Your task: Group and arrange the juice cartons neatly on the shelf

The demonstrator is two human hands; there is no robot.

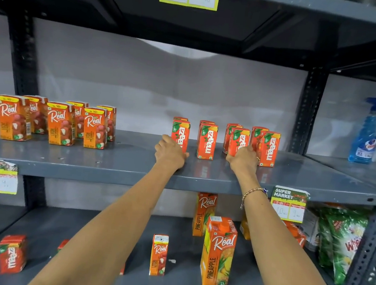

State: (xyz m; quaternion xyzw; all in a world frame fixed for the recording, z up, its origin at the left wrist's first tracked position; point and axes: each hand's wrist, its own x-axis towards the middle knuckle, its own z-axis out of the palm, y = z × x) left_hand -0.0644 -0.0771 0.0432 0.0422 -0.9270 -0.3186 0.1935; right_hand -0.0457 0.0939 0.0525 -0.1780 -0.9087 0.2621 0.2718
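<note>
On the grey middle shelf (119, 167) stand two groups of small cartons. Several orange Real litchi cartons (60, 123) form two rows at the left. Several red Maaza cartons (207, 141) stand in pairs at the right. My left hand (169, 152) grips the leftmost front Maaza carton (181, 132) low on its left side. My right hand (244, 158) holds the third front Maaza carton (239, 139) near its base. The rightmost Maaza carton (270, 148) stands close beside that hand.
The lower shelf holds a small Maaza carton (11, 253), a small Real carton (159, 255), tall Real pineapple cartons (218, 252) and green detergent bags (341, 242). A blue spray bottle (366, 133) stands on the neighbouring shelf at right. Price labels (288, 205) hang on the shelf edges.
</note>
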